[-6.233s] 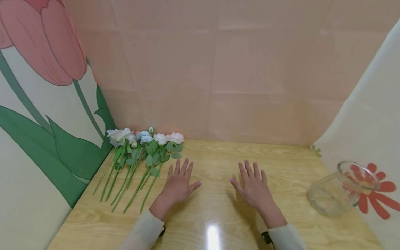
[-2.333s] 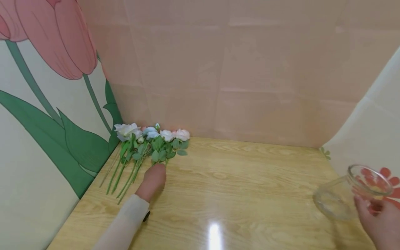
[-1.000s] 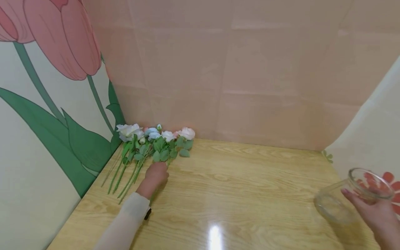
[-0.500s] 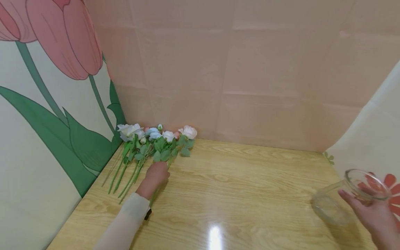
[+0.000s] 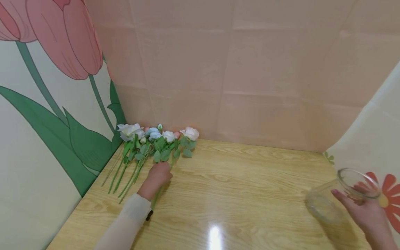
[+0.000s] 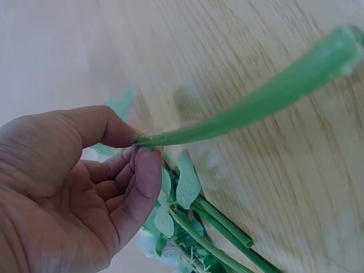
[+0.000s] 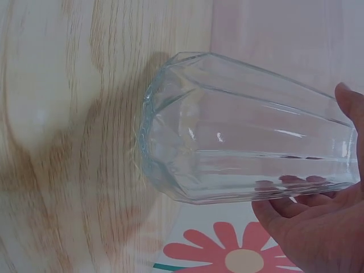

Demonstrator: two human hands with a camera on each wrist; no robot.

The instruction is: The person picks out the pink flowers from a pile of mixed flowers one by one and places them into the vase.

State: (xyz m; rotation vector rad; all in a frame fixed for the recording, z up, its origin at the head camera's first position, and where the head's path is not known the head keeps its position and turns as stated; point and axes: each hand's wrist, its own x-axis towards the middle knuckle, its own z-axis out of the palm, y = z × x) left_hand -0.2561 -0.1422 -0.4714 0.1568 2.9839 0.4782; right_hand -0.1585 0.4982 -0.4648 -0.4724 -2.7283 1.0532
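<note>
At the left of the table, my left hand [image 5: 158, 176] pinches the green stem [image 6: 244, 114] of a pale pink artificial rose [image 5: 190, 133] between thumb and forefinger. The stem's cut end rises toward the camera in the left wrist view. Beside it lie several other artificial flowers, including a large white one [image 5: 129, 130], a light blue one [image 5: 153, 133] and a white rose [image 5: 169, 136]. My right hand [image 5: 367, 213] holds a clear glass vase [image 7: 244, 131] near its rim, thumb on one side, fingers on the other. Whether the vase's base touches the table cannot be told.
The wood-grain table [image 5: 250, 194] stretches between my hands. A plain pinkish-brown cloth [image 5: 250, 69] hangs along its back edge. A tulip-printed cloth [image 5: 40, 166] borders the left side, and a white cloth with a red printed flower [image 5: 389, 194] borders the right.
Both hands started flat over the table's middle, then went to the flowers and the vase. Lately the pink rose has shifted slightly right, away from the others. The vase has moved a little left.
</note>
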